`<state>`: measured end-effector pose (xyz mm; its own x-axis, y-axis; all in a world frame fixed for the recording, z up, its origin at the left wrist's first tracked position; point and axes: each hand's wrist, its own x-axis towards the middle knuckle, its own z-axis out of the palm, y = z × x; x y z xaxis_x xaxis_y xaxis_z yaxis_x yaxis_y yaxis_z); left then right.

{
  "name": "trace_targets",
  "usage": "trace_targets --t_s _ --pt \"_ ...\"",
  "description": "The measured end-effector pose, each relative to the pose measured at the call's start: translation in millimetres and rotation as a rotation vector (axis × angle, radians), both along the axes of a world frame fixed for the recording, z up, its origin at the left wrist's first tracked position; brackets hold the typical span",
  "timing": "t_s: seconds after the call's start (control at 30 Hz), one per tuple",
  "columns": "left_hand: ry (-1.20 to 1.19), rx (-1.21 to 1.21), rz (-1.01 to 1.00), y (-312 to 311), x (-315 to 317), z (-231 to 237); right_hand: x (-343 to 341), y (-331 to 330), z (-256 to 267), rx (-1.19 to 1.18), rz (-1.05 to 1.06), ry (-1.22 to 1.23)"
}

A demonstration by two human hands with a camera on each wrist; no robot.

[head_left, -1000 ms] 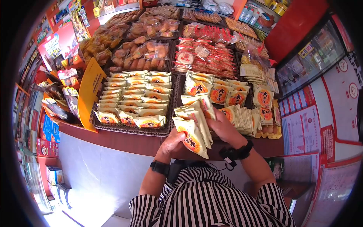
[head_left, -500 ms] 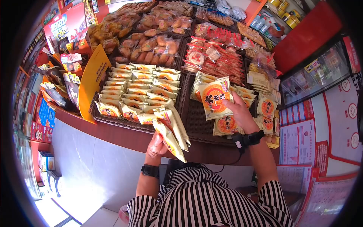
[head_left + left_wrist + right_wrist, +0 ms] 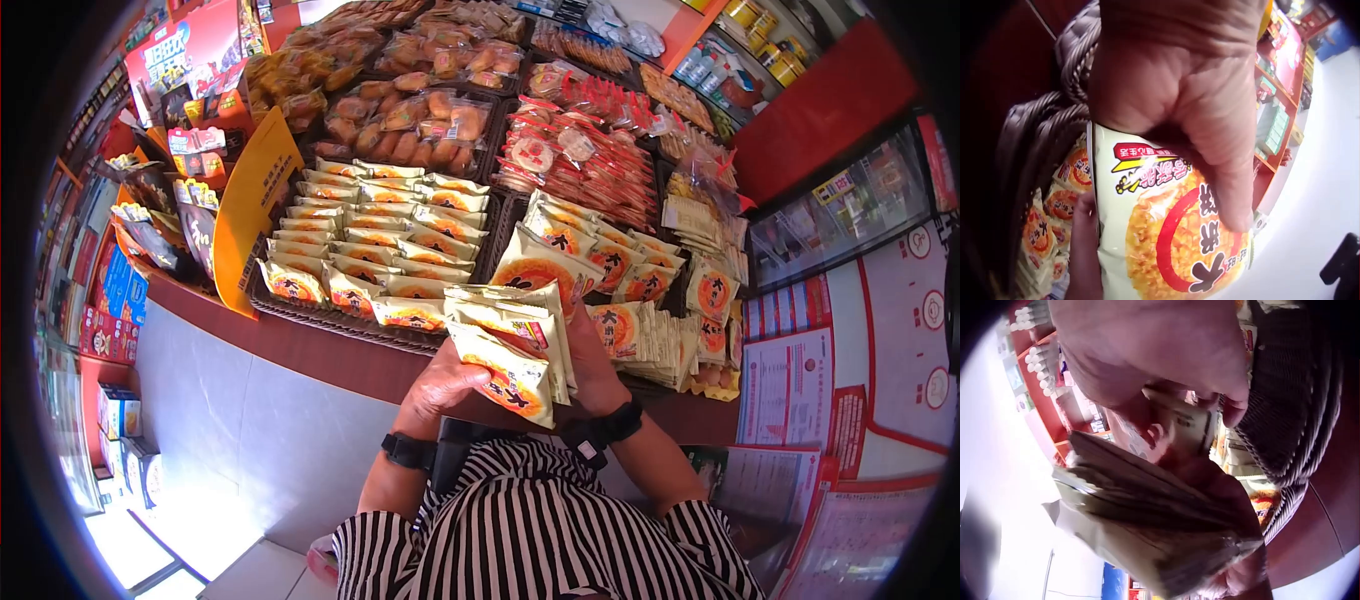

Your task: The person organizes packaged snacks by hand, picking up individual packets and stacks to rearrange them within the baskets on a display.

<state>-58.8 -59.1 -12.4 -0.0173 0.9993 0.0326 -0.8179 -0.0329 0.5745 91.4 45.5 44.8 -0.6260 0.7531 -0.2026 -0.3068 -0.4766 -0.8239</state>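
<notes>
My left hand (image 3: 440, 385) grips a small stack of rice cracker packets (image 3: 508, 372), cream wrappers with an orange cracker picture. In the left wrist view its thumb lies across the front packet (image 3: 1172, 237). Just behind the stack, my right hand (image 3: 592, 362) holds another cracker packet (image 3: 540, 268), partly hidden by the stack in the head view. The right wrist view shows this packet (image 3: 1188, 425) pinched between thumb and fingers, close beside the stack (image 3: 1141, 512). A wicker tray (image 3: 340, 322) of upright rows of the same packets sits left of the hands.
Behind stand trays of bagged buns (image 3: 400, 130) and red-wrapped crackers (image 3: 580, 160). More cracker packets (image 3: 640, 335) fill the right-hand tray. A yellow display panel (image 3: 262, 210) rises at the left, and the counter's front edge (image 3: 300, 345) runs below the trays.
Half a second ago the hands were apart, the right holding a packet over the right-hand tray. The right hand has come down and left with it, and the left hand's stack has shifted right.
</notes>
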Motion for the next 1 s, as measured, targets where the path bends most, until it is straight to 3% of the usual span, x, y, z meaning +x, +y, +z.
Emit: trace_targets --t_s 0.07,0.13,0.23,0.27,0.33,0.37,0.4,0.47,0.57,0.6,0.67,0.7,0.73,0.8,1.0 --pt "0.086 -0.033 0.014 0 -8 5 7 6 -11 -0.029 0.09 0.061" --pt "0.286 -0.084 -0.02 -3 -20 15 11 20 0 0.112 0.05 -0.055" --pt "0.556 -0.063 -0.174 -1 -33 41 30 44 27 0.592 0.024 -0.238" --pt "0.674 -0.052 -0.219 1 -34 47 36 48 42 0.59 0.02 -0.236" --pt "0.979 0.084 -0.258 10 -34 55 43 55 65 0.773 0.36 -0.51" --pt "1.174 0.159 -0.266 13 -33 59 42 54 70 0.784 0.425 -0.574" --pt "1.255 0.225 -0.267 15 -30 65 42 55 68 0.786 0.421 -0.572" --pt "1.36 0.235 -0.289 17 -26 65 42 57 62 1.184 0.523 -0.612" --pt "1.453 0.204 -0.297 18 -24 64 42 60 58 1.231 0.535 -0.693" --pt "1.454 0.204 -0.297 17 -24 65 44 63 53 1.304 0.51 -0.7" --pt "1.314 0.241 -0.043 13 -26 65 46 71 49 1.216 0.404 -0.733" --pt "1.115 0.08 -0.076 9 -29 62 48 76 47 1.123 0.299 -0.765" --pt "1.115 0.077 -0.08 4 -30 58 48 84 44 1.118 0.3 -0.765" --pt "0.64 -0.086 0.021 -8 -35 48 48 103 37 0.853 0.059 -0.766" --pt "0.559 -0.227 0.144 -40 -52 24 39 126 -2 0.809 0.086 -0.755"
